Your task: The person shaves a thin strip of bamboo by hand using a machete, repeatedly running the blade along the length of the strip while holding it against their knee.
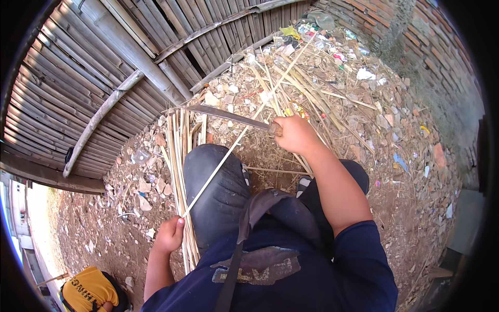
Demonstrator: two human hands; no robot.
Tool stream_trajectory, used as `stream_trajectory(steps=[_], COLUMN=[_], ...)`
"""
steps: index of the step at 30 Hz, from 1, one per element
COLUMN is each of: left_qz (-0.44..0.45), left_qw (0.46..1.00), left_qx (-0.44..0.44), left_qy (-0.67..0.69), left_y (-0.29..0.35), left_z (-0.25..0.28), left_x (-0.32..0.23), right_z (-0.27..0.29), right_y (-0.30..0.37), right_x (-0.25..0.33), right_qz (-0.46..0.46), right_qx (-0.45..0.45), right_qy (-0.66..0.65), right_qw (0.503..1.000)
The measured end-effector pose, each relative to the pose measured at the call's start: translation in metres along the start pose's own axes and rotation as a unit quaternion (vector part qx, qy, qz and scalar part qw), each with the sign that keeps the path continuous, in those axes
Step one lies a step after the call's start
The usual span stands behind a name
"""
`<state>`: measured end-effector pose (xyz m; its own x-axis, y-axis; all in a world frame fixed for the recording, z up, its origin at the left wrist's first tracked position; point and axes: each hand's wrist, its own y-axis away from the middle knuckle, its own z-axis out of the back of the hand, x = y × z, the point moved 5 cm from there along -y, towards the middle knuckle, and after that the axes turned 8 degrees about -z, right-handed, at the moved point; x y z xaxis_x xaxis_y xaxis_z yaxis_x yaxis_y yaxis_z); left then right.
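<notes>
My left hand point(169, 235) is closed round the near end of a long, thin bamboo strip point(215, 175), thumb on top. The strip slants up across my bent left knee toward the far right. In my right hand point(296, 136) is the wooden handle of a long-bladed knife point(228, 115), its blade pointing left. Blade and strip cross near the handle; whether they touch, I cannot tell. A bundle of pale bamboo strips point(179, 156) lies along the outside of my left leg, just beyond my left hand.
Cut bamboo pieces point(317, 99) lie scattered ahead on ground strewn with rubble and litter point(365, 74). A bamboo slat wall point(104, 78) rises at the left, a brick wall point(431, 57) at the right. Someone in a yellow shirt point(89, 291) is at the lower left.
</notes>
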<state>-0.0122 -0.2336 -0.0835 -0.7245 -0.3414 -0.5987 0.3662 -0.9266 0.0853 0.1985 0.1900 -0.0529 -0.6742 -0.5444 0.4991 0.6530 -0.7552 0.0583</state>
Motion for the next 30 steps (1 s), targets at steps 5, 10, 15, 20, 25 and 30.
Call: stream_trajectory(steps=[5, 10, 15, 20, 25, 30], left_qz=[0.019, 0.054, 0.029, 0.013, 0.009, -0.011], left_qw=[1.0, 0.998, 0.999, 0.996, 0.995, 0.975], left_qx=[0.01, 0.036, 0.022, -0.025, -0.032, -0.092], left_qy=[0.004, 0.017, 0.003, -0.089, -0.099, -0.201], left_y=[0.003, -0.001, 0.004, 0.002, 0.019, 0.049], left_z=[-0.001, 0.007, 0.006, 0.005, 0.008, -0.004], left_x=[-0.002, 0.007, 0.001, -0.002, 0.008, 0.047], right_z=[-0.019, 0.009, -0.003, -0.002, 0.011, 0.008], right_y=[0.015, -0.028, 0.002, -0.023, -0.03, -0.023], right_x=[0.027, -0.047, -0.003, -0.044, -0.068, -0.041], right_qz=[0.094, -0.106, -0.033, -0.075, -0.181, -0.133], right_qx=[0.044, -0.059, 0.028, 0.022, -0.041, -0.006], right_qy=[0.081, -0.09, -0.011, -0.014, -0.295, -0.617], right_qw=[0.991, 0.988, 0.999, 0.997, 0.937, 0.776])
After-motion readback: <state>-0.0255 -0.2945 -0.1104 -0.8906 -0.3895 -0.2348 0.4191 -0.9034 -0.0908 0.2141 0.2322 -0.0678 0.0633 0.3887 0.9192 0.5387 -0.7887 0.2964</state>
